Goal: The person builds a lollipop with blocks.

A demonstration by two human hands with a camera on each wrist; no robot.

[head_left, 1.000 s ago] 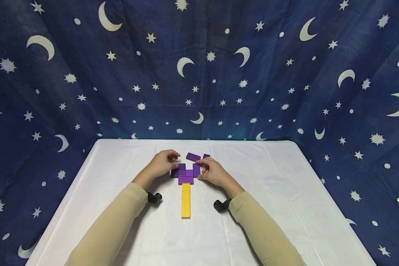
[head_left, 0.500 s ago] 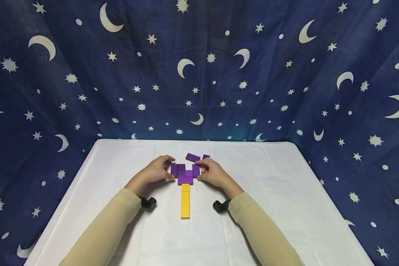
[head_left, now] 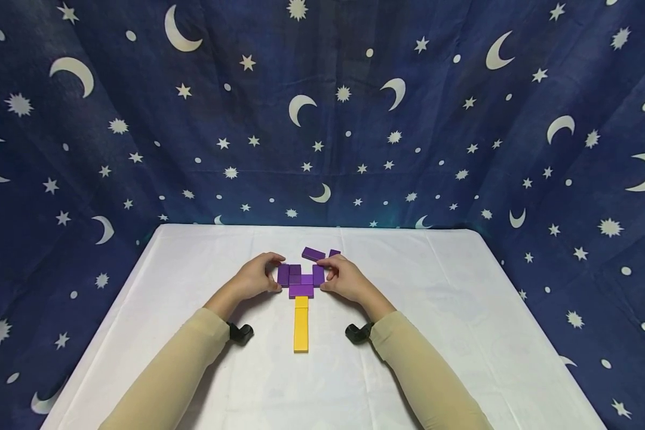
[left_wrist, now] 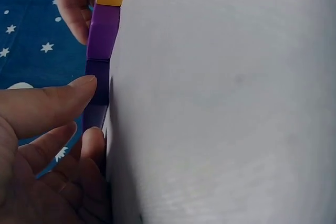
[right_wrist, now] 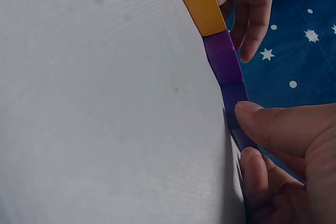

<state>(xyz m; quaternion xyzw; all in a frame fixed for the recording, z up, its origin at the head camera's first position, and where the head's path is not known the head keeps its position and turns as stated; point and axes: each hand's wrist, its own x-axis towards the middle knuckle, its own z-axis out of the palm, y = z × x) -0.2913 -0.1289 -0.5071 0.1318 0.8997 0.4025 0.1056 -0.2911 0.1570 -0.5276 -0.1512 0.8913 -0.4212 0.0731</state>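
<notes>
Flat purple and yellow blocks lie together in the middle of the table in the head view. My left hand (head_left: 251, 278) is at the outer left purple block (head_left: 283, 275), its thumb by the near end and its index finger by the far end. Another purple block (head_left: 294, 270) sits against that one. On the opposite side, my right hand (head_left: 349, 282) holds the right purple block (head_left: 318, 276) between thumb and fingers. A purple block (head_left: 301, 291) lies crosswise between them, above a yellow strip (head_left: 301, 330). Both wrist views show a thumb pressed to a purple block's side.
Beyond the hands lie a loose purple block (head_left: 313, 254) and a second one (head_left: 334, 253), partly hidden by the right hand. A white cloth covers the table (head_left: 435, 358). Behind it hangs a dark blue curtain (head_left: 322, 119) with moons and stars.
My left hand has shifted left and lowered, its thumb going from over the left purple blocks to the outer one's near end. The right hand has stayed at its block.
</notes>
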